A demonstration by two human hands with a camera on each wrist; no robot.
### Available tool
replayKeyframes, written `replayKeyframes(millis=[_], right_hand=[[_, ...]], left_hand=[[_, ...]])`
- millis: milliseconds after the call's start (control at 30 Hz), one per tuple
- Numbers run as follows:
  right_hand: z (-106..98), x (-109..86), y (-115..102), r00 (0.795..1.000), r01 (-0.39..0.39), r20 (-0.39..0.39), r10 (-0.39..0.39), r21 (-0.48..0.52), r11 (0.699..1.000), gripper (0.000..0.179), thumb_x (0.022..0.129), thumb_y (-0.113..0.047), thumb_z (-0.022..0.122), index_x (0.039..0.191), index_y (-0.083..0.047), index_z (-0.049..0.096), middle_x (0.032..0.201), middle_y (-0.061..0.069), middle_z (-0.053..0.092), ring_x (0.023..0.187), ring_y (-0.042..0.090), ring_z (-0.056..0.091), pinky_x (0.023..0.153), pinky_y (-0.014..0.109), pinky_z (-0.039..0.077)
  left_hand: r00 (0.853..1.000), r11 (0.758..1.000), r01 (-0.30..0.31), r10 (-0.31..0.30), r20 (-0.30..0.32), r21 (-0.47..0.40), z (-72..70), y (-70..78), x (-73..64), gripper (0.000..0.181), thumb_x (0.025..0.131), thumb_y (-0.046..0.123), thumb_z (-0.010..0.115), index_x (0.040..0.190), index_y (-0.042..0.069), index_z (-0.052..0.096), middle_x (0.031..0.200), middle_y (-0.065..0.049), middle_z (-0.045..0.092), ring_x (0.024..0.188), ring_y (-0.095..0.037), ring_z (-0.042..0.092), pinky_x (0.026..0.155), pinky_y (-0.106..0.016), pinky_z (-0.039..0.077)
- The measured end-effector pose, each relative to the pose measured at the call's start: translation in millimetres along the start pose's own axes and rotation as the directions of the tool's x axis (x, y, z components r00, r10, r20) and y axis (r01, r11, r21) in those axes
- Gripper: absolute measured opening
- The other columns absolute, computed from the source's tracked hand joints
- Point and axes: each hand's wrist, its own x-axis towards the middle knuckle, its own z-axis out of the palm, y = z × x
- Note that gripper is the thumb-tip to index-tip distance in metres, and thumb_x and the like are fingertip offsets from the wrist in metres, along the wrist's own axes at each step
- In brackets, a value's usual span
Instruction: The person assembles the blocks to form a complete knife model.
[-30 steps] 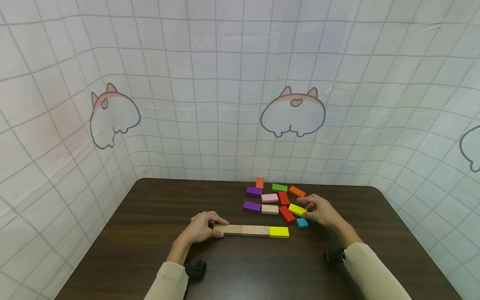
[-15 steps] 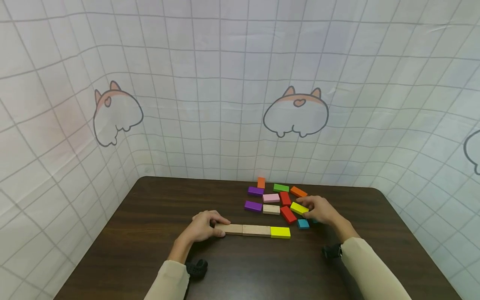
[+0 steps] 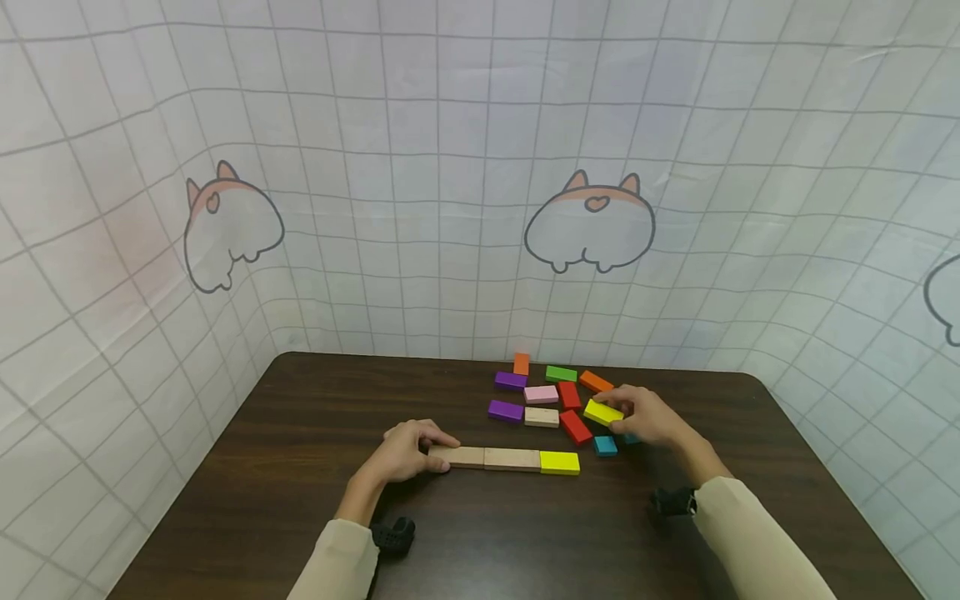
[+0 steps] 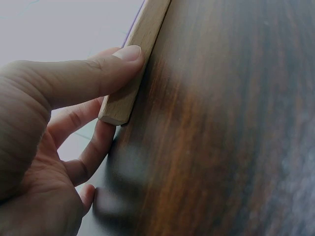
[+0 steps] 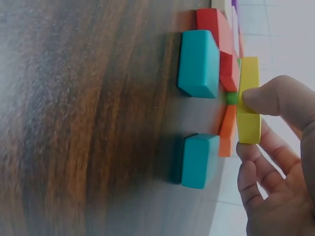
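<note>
- Pinching a raised yellow block (image 5: 248,125) between thumb and fingers of the right hand (image 3: 647,414), near a red block (image 3: 576,427) and a teal block (image 3: 605,446).
- Pinching the left plain block (image 3: 467,457) with the left hand (image 3: 405,451).
- Lying in one row with it on the dark table (image 3: 525,542): another plain block (image 3: 512,459), a second yellow block (image 3: 559,463).

Head view fwd/down at table (image 3: 480,542); wrist views close, tilted; R wrist & head share held yellow block (image 3: 602,412).
</note>
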Motion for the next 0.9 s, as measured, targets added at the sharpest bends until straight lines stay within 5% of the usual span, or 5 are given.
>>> replayKeyframes(millis=[333, 900], right_hand=[[-7.0, -20.4, -6.6, 0.996, 0.085, 0.035, -0.085, 0.004, 0.996, 0.042, 0.086, -0.004, 0.075, 0.127, -0.014, 0.072, 0.100, 0.004, 0.059, 0.088, 0.023, 0.048, 0.070, 0.030, 0.042], [9.8, -58.3, -5.7, 0.948, 0.260, 0.163, -0.274, 0.101, 0.960, 0.043, 0.090, -0.007, 0.074, 0.132, -0.019, 0.070, 0.111, 0.000, 0.063, 0.093, 0.014, 0.049, 0.068, 0.026, 0.045]], left_hand=[[1.000, 1.000, -0.004, 0.004, -0.003, 0.005, 0.5, -0.3, -0.2, 0.029, 0.080, 0.020, 0.087, 0.108, 0.023, 0.081, 0.090, 0.009, 0.067, 0.077, -0.016, 0.046, 0.095, -0.055, 0.014], [1.000, 1.000, -0.006, 0.006, -0.006, 0.016, 1.4, 0.4, 0.2, 0.027, 0.081, 0.019, 0.087, 0.107, 0.024, 0.082, 0.090, 0.009, 0.067, 0.076, -0.015, 0.046, 0.096, -0.054, 0.015]])
